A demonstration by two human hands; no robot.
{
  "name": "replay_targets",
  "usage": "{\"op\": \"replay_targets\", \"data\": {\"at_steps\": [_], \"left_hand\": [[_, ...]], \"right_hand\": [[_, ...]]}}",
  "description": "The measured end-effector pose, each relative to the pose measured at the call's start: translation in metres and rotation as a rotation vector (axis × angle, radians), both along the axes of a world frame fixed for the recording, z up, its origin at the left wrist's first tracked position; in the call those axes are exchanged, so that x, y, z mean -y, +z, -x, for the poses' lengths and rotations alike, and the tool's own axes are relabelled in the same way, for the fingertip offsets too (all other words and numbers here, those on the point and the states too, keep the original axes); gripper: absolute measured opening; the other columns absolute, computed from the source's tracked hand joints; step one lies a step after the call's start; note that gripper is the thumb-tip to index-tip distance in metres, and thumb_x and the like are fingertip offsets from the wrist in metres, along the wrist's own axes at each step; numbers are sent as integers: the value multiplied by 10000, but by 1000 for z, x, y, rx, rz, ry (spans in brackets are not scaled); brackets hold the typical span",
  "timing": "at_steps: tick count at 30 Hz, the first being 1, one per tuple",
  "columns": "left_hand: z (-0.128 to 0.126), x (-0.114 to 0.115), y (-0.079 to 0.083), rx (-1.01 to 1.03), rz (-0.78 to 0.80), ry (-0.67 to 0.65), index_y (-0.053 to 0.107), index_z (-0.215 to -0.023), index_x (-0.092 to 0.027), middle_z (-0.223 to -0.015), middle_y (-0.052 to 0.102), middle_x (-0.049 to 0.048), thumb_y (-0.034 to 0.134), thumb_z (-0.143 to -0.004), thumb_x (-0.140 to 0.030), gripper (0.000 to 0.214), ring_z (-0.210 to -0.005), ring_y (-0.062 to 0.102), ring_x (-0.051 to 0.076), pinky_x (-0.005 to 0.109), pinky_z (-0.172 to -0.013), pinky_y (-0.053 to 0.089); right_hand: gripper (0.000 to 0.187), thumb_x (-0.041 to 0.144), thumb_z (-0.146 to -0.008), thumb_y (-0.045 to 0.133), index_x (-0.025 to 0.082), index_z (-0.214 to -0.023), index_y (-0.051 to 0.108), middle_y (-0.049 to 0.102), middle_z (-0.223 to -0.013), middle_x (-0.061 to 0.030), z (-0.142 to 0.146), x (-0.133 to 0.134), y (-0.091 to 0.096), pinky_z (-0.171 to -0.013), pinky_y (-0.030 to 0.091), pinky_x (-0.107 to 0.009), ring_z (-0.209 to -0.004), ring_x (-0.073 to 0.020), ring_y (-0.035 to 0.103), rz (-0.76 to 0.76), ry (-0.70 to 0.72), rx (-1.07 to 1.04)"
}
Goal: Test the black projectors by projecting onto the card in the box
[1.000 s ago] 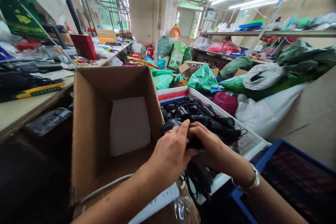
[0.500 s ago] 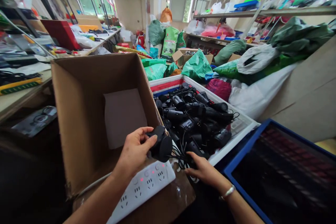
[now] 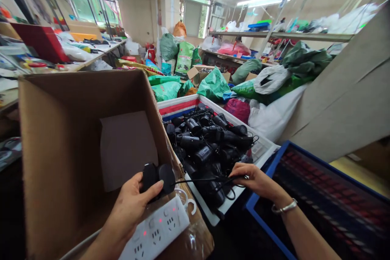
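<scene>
My left hand (image 3: 129,201) is closed around a small black hair dryer (image 3: 166,178), which looks folded, with the thumb on its near side. It is held above the power strip (image 3: 161,227), by the near right corner of the cardboard box. A black cord (image 3: 199,180) runs from the dryer to the right. My right hand (image 3: 254,176) pinches this cord, and loops of it hang below the fingers. Behind the cord stands a white crate (image 3: 266,152) heaped with black hair dryers (image 3: 202,154) and their tangled cords.
A tall open cardboard box (image 3: 33,138) stands on the left with a loose sheet (image 3: 129,150) inside. A blue-rimmed crate (image 3: 268,215) is at the lower right. Green bags (image 3: 213,85) and white sacks (image 3: 280,109) fill the floor behind. Red lights glow on the power strip.
My right hand has moved up and right, drawing the cord out into a nearly straight line. My left hand has shifted left and down with the hair dryer. The view has turned right.
</scene>
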State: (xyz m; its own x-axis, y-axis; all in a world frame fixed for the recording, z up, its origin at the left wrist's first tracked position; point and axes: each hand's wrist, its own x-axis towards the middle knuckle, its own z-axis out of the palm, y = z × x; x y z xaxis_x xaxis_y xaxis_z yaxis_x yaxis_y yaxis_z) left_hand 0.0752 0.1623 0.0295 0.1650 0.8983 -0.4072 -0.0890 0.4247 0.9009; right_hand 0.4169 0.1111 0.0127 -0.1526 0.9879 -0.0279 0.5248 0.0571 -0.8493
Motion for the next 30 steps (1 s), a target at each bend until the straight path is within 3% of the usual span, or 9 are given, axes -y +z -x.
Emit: {"op": "replay_targets", "data": {"at_steps": [4, 8, 15, 19, 21, 24, 27, 29, 30], "left_hand": [[-7, -5, -3, -169, -153, -16, 588, -913, -144, -755, 739, 60, 763, -601, -378, 428, -700, 690, 240, 324, -644, 537], [-15, -2, 1, -349, -278, -110, 598, -816, -155, -743, 727, 67, 712, -644, -378, 304, -734, 685, 267, 326, -642, 524], [-9, 8, 14, -107, -135, -49, 611, -881, -148, -716, 730, 39, 745, -632, -358, 353, -667, 680, 208, 259, -588, 518], [-3, 11, 19, 43, -12, -13, 626, -884, -134, -701, 727, 34, 817, -563, -336, 424, -637, 676, 190, 256, -602, 533], [-3, 14, 22, 103, 39, -20, 635, -891, -137, -698, 723, 35, 837, -549, -336, 445, -634, 679, 200, 279, -605, 545], [-6, 20, 28, 193, 93, -42, 640, -880, -150, -663, 697, 9, 858, -542, -301, 430, -581, 657, 175, 272, -564, 543], [-6, 24, 36, 287, 137, -76, 647, -862, -174, -533, 593, -55, 866, -548, -254, 391, -503, 602, 126, 218, -501, 508], [-2, 25, 38, 327, 171, -103, 651, -895, -197, -510, 560, -64, 865, -549, -248, 409, -497, 598, 131, 227, -501, 509], [1, 25, 39, 324, 187, -116, 651, -920, -207, -528, 579, -54, 870, -537, -255, 444, -500, 603, 145, 249, -506, 519]], "right_hand": [[242, 420, -721, 711, 186, -773, 745, 596, -693, -8, -12, -1, 5, -523, 410, -227, -578, -99, 513, -14, -28, -143], [244, 411, -679, 748, 184, -769, 759, 654, -766, -45, -8, -2, 4, -528, 442, -238, -607, -120, 562, -52, -76, -214], [383, 502, -787, 569, 212, -1016, 673, 684, -860, -69, -43, -20, -30, -770, 523, -399, -810, -220, 637, -267, -614, -263], [543, 440, -726, 613, 163, -1192, 579, 589, -1195, -150, -46, -35, -52, -1018, 364, -534, -1186, -322, 482, -290, -765, -132], [619, 368, -668, 668, 148, -1234, 548, 508, -1305, -161, -34, -33, -59, -1070, 302, -529, -1253, -325, 413, -261, -717, -75], [766, 264, -591, 731, 177, -1312, 489, 505, -1336, -136, -1, -20, -70, -1006, 400, -495, -1152, -290, 526, -130, -490, -60], [1002, 190, -427, 831, 201, -1353, 449, 472, -1399, -118, 40, -6, -86, -1048, 365, -463, -1217, -294, 489, -30, -286, -72], [938, 203, -403, 852, 192, -1284, 530, 529, -1350, -113, 63, -3, -97, -1073, 328, -450, -1236, -303, 469, -2, -234, -74], [777, 240, -461, 837, 188, -1199, 598, 592, -1272, -109, 71, -3, -102, -1056, 345, -451, -1194, -303, 503, 5, -236, -73]]}}
